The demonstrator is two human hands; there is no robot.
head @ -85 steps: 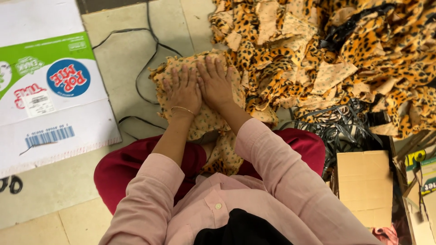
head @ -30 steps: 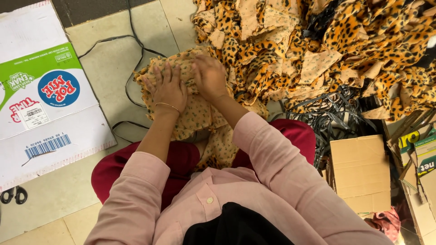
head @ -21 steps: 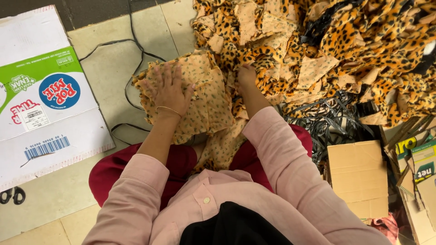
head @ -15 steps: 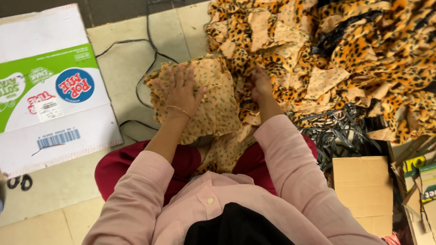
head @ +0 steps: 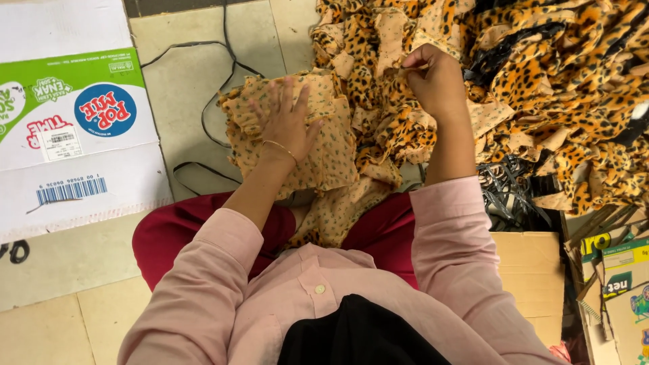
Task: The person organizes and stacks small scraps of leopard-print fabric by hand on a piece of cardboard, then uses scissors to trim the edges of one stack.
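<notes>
My left hand (head: 285,122) lies flat with fingers spread on a stack of tan spotted fabric pieces (head: 324,152) that rests on the floor and over my red-trousered lap. My right hand (head: 438,80) is raised over the big heap of orange leopard-print fabric pieces (head: 541,74) to the right, its fingers pinched on the edge of one leopard-print piece (head: 399,71) at the heap's near left side. A thin gold bangle circles my left wrist.
A flattened white and green cardboard box (head: 64,122) lies on the tiled floor at left. A black cable (head: 203,122) loops beside the stack. A brown cardboard box (head: 531,270) and printed cartons (head: 618,270) sit at right, with black strapping (head: 507,192) beside them.
My right hand left the tan stack, reached right into the leopard-print heap and pinched a piece there. My left hand stayed pressed on the stack.
</notes>
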